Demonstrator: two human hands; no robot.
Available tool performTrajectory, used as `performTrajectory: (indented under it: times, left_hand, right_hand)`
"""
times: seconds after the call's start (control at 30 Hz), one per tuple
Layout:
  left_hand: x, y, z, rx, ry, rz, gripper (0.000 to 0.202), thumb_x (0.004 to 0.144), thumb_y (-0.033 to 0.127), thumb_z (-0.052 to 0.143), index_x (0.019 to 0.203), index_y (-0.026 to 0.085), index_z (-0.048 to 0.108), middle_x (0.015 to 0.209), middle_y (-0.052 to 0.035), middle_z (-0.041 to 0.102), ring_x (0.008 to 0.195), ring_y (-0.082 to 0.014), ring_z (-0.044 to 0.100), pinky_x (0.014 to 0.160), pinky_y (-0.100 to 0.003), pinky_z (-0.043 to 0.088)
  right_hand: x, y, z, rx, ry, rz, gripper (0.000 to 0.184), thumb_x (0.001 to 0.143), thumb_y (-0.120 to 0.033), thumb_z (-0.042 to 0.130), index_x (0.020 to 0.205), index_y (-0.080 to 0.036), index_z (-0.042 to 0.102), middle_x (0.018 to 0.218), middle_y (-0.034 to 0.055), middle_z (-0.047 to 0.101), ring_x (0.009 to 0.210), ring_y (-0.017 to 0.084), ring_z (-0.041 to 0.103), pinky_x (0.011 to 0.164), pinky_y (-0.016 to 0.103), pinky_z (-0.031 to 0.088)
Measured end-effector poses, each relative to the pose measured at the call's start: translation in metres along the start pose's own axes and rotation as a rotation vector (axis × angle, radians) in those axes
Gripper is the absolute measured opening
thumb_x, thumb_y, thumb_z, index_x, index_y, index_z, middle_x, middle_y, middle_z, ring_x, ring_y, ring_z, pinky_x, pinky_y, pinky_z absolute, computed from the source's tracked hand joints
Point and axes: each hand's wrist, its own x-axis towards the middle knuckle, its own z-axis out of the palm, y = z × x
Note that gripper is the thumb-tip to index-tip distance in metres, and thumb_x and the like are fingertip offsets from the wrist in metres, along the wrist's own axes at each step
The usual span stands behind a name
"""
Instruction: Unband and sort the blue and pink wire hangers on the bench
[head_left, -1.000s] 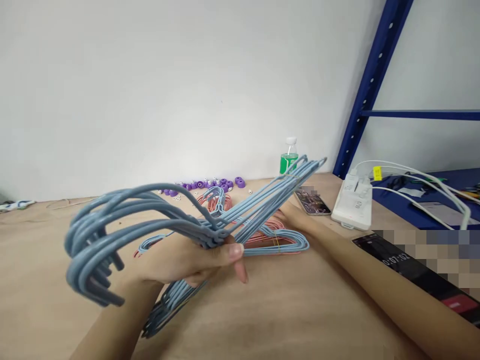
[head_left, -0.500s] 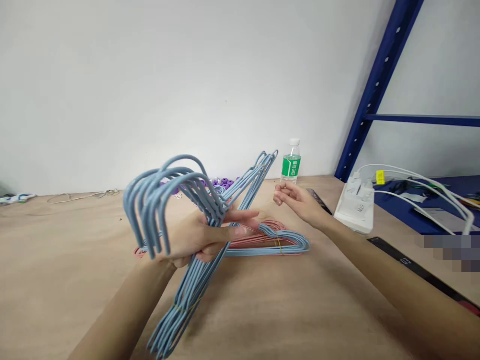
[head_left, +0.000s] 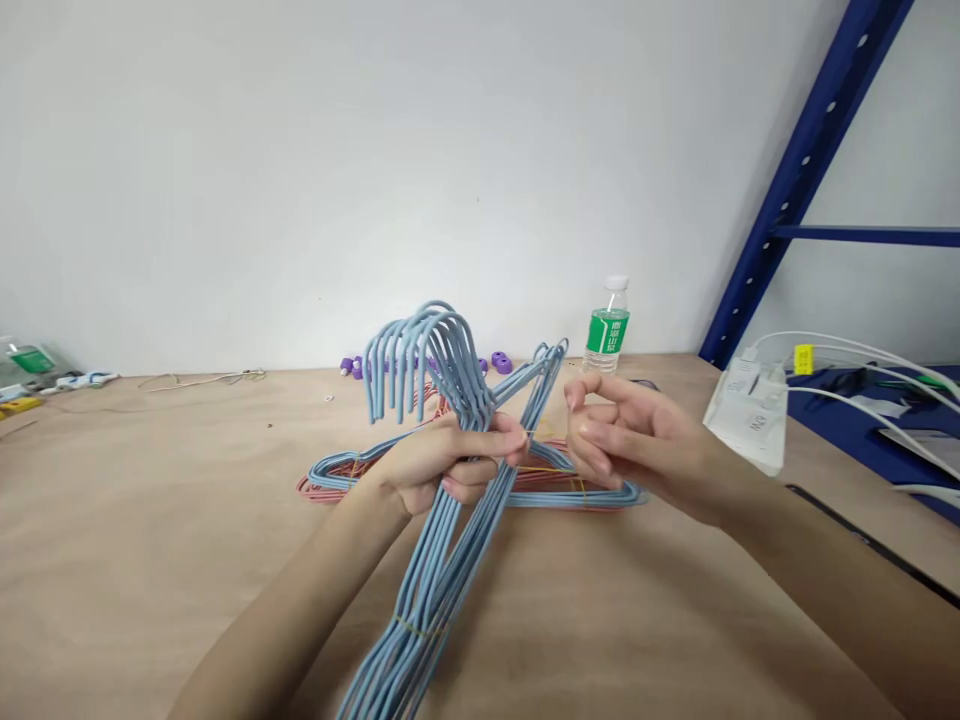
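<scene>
My left hand (head_left: pixel 469 465) is closed around a bundle of blue wire hangers (head_left: pixel 450 545) just below their hooks. The hooks curve toward the left, and a thin band is wrapped around the bundle's lower end. A thin yellowish rubber band (head_left: pixel 551 469) stretches between the bundle and my right hand (head_left: pixel 622 435), whose fingers are curled around it. Behind and below lies a second stack of blue hangers (head_left: pixel 585 497) on the table, with pink hangers (head_left: pixel 315 492) among it, banded near both ends.
A water bottle (head_left: pixel 606 330) with a green label stands by the wall. Small purple pieces (head_left: pixel 501 361) lie behind the hangers. On the right are a white power strip (head_left: pixel 750 410) with cables and a blue shelf frame (head_left: pixel 802 170). A string (head_left: pixel 202 380) lies far left.
My left hand and the hanger bundle have shifted right in view. The right hand has turned and come closer to the camera, with a stretched band now visible between the hands.
</scene>
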Motion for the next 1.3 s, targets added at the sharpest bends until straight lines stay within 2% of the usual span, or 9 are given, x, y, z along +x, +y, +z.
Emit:
performTrajectory:
  times: [0.13, 0.23, 0.33, 0.53, 0.63, 0.73, 0.93, 1.1, 1.3]
  left_hand:
    - [-0.002, 0.002, -0.007, -0.240, -0.146, -0.086, 0.019, 0.080, 0.010, 0.045, 0.064, 0.009, 0.055, 0.043, 0.0085, 0.031, 0.029, 0.0012, 0.006, 0.024, -0.009, 0.010]
    - [-0.001, -0.001, -0.003, -0.279, -0.085, -0.050, 0.027, 0.086, 0.009, 0.035, 0.078, 0.008, 0.060, 0.047, 0.0075, 0.035, 0.030, 0.0008, 0.005, 0.024, -0.009, 0.009]
    - [0.001, -0.005, 0.002, -0.203, 0.000, -0.012, 0.021, 0.083, 0.008, 0.041, 0.079, 0.010, 0.061, 0.050, 0.0071, 0.039, 0.030, 0.0013, 0.009, 0.025, -0.009, 0.010]
    - [0.003, -0.009, 0.007, 0.190, 0.055, 0.009, 0.021, 0.066, 0.021, 0.067, 0.055, 0.013, 0.050, 0.032, 0.0115, 0.025, 0.030, 0.0003, 0.015, 0.027, -0.011, 0.012]
    - [0.004, -0.010, 0.009, 0.141, 0.130, 0.046, 0.022, 0.059, 0.025, 0.071, 0.058, 0.012, 0.052, 0.038, 0.0104, 0.037, 0.030, 0.0015, 0.018, 0.027, -0.011, 0.011]
    - [0.004, -0.009, 0.010, 0.138, 0.113, 0.014, 0.030, 0.054, 0.029, 0.075, 0.059, 0.013, 0.051, 0.042, 0.0094, 0.043, 0.029, 0.0020, 0.020, 0.026, -0.012, 0.012]
    - [-0.001, -0.005, 0.007, 0.140, -0.051, -0.076, 0.035, 0.062, 0.035, 0.072, 0.057, 0.014, 0.045, 0.036, 0.0115, 0.030, 0.030, 0.0008, 0.017, 0.026, -0.011, 0.012]
    - [-0.001, -0.005, 0.002, -0.002, -0.083, -0.101, 0.022, 0.068, 0.023, 0.066, 0.063, 0.013, 0.047, 0.044, 0.0093, 0.032, 0.035, 0.0007, 0.015, 0.028, -0.009, 0.009]
    - [0.001, -0.008, 0.006, 0.059, 0.040, -0.082, 0.029, 0.064, 0.029, 0.070, 0.066, 0.014, 0.045, 0.044, 0.0103, 0.031, 0.037, 0.0002, 0.016, 0.030, -0.011, 0.008]
  right_hand:
    - [-0.001, -0.001, -0.007, -0.667, 0.011, -0.187, 0.006, 0.080, -0.022, 0.052, 0.083, -0.020, 0.057, 0.063, -0.0011, 0.057, 0.054, 0.009, 0.049, 0.049, 0.023, 0.038]
    - [-0.003, 0.001, 0.007, -1.052, 0.115, -0.507, 0.017, 0.081, -0.012, 0.046, 0.074, -0.018, 0.061, 0.065, 0.0029, 0.063, 0.057, 0.012, 0.055, 0.053, 0.026, 0.042]
    - [-0.005, 0.003, 0.024, -1.169, 0.202, -0.704, 0.021, 0.080, -0.006, 0.045, 0.075, -0.017, 0.062, 0.070, 0.0053, 0.066, 0.066, 0.015, 0.061, 0.059, 0.027, 0.047]
    - [-0.007, -0.001, 0.035, -0.817, 0.436, -0.454, 0.012, 0.076, -0.008, 0.050, 0.074, -0.019, 0.055, 0.063, -0.0014, 0.061, 0.055, 0.009, 0.055, 0.050, 0.020, 0.045]
    - [-0.007, -0.005, 0.033, -0.575, 0.353, -0.276, 0.004, 0.076, -0.015, 0.051, 0.078, -0.018, 0.053, 0.062, -0.0028, 0.057, 0.055, 0.008, 0.053, 0.049, 0.019, 0.044]
    - [-0.006, -0.006, 0.027, -0.347, 0.235, -0.135, 0.009, 0.077, -0.019, 0.050, 0.085, -0.018, 0.053, 0.066, -0.0020, 0.057, 0.061, 0.008, 0.053, 0.053, 0.019, 0.045]
    - [0.000, 0.002, 0.022, -0.014, 0.086, 0.066, 0.020, 0.066, -0.020, 0.062, 0.084, -0.016, 0.052, 0.075, -0.0008, 0.058, 0.069, 0.007, 0.056, 0.064, 0.019, 0.049]
    - [-0.001, 0.003, 0.030, 0.064, 0.257, 0.215, 0.029, 0.061, -0.025, 0.067, 0.083, -0.016, 0.052, 0.071, -0.0012, 0.060, 0.067, 0.010, 0.061, 0.068, 0.022, 0.053]
    - [-0.004, 0.009, 0.031, -0.106, 0.412, 0.125, 0.024, 0.062, -0.028, 0.063, 0.081, -0.018, 0.052, 0.065, -0.0001, 0.063, 0.063, 0.014, 0.063, 0.061, 0.027, 0.055]
